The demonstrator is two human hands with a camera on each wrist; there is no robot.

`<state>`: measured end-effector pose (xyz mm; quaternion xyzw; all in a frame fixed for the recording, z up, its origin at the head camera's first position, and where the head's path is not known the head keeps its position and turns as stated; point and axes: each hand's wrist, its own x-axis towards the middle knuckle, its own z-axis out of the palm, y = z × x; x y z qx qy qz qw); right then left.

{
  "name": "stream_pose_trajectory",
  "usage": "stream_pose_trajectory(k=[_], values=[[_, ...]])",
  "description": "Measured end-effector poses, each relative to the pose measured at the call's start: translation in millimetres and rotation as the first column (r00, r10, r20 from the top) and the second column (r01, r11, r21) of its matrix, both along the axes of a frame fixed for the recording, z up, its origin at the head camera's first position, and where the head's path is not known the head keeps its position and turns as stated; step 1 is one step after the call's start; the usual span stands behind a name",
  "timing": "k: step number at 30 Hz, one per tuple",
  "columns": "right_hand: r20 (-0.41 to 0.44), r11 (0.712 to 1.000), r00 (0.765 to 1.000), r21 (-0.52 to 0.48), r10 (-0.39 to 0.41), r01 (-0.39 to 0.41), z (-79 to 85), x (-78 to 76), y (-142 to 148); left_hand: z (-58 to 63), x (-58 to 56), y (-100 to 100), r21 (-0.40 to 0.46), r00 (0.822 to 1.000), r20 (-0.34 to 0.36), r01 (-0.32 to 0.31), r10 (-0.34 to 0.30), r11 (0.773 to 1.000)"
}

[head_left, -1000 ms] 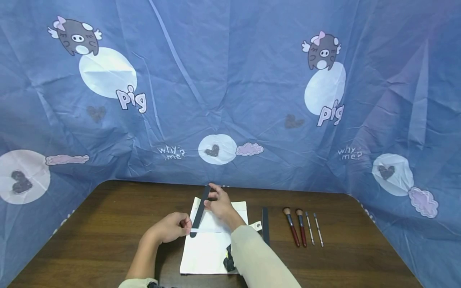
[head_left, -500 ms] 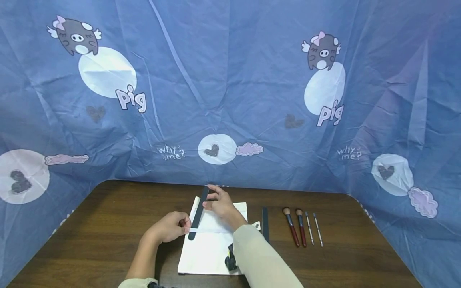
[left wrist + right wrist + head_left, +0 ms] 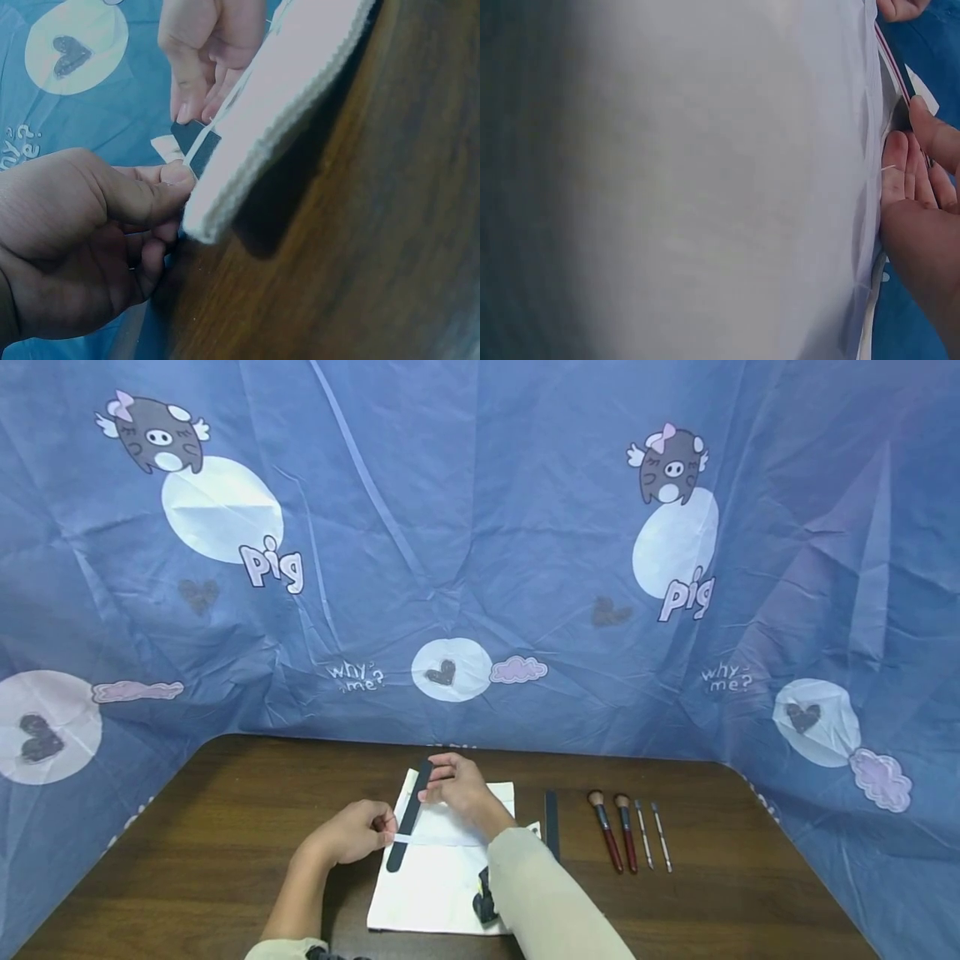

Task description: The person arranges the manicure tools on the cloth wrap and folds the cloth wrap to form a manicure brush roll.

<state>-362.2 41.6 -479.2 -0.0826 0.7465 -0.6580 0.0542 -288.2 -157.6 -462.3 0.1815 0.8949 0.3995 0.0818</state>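
Observation:
A white cloth holder (image 3: 427, 893) lies on the table, with a narrow white elastic band (image 3: 442, 841) running across it. My left hand (image 3: 356, 832) pinches the band at the holder's left edge, thumb against fingers, as the left wrist view also shows. Slanting over the cloth is a black nail file (image 3: 408, 814), its lower part passing under the band. Its far end is between the thumb and fingers of my right hand (image 3: 459, 789). In the right wrist view, a red-and-white line runs along the edge of the file (image 3: 895, 67), and white cloth fills most of the picture.
To the right of the holder lies a second black file (image 3: 552, 827), partly behind my right sleeve. Two makeup brushes (image 3: 611, 835) and two thin sticks (image 3: 663, 839) lie in a row farther right. A blue printed curtain (image 3: 525, 568) hangs behind the table.
The nail file has slid toward me under the band, its near end now lower on the cloth. My right hand has come down slightly with it; the left hand has barely moved.

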Motion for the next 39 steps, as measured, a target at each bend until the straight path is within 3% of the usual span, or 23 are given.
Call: stream_pose_trajectory(k=[9,24,39], values=[[0.042,0.993,0.992,0.017,0.118,-0.119,2.6,1.4,0.7,1.9,0.3,-1.5,0.006,1.000,0.000,0.010,-0.010,1.000],[0.020,0.986,0.990,0.091,0.136,-0.138,3.6,6.1,4.1,-0.6,0.1,-0.5,0.017,1.000,0.007,-0.005,0.005,1.000],[-0.018,0.957,0.981,0.224,0.193,-0.184,1.7,4.9,0.8,0.8,-0.5,-1.6,-0.005,0.998,0.044,-0.034,0.035,0.999]])
